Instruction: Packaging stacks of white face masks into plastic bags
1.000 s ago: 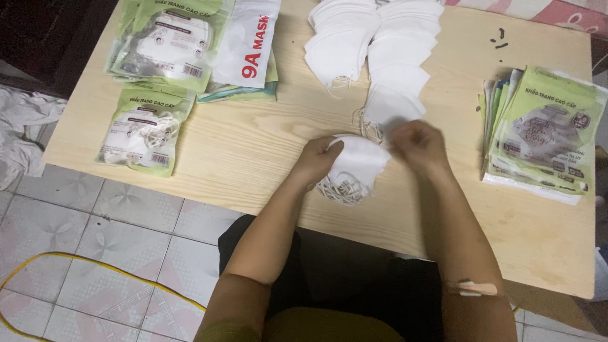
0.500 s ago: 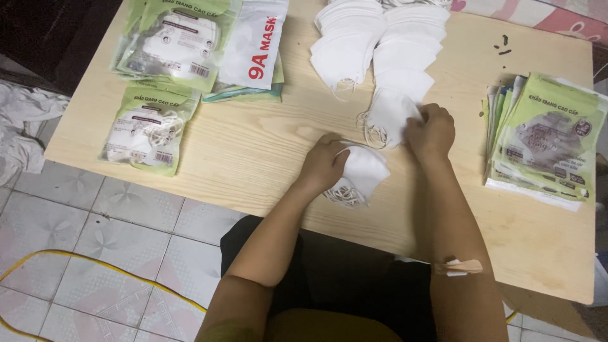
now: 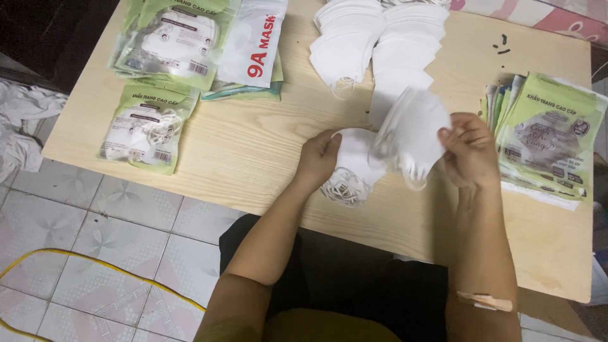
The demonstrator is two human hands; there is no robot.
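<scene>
Since half a second ago the right hand has lifted a fanned bunch of white masks off the loose stacks, and it's now pinching that bunch up in the air just right of center. Big light wooden table underneath it all, with filled green packets on the left side and a pile of flat empty packets on the right. Left hand is curled around a smaller bundle of masks resting on the table, ear loops spilling out below. Looks like the gathering step to me; next move probably needs both bunches squared up together.
</scene>
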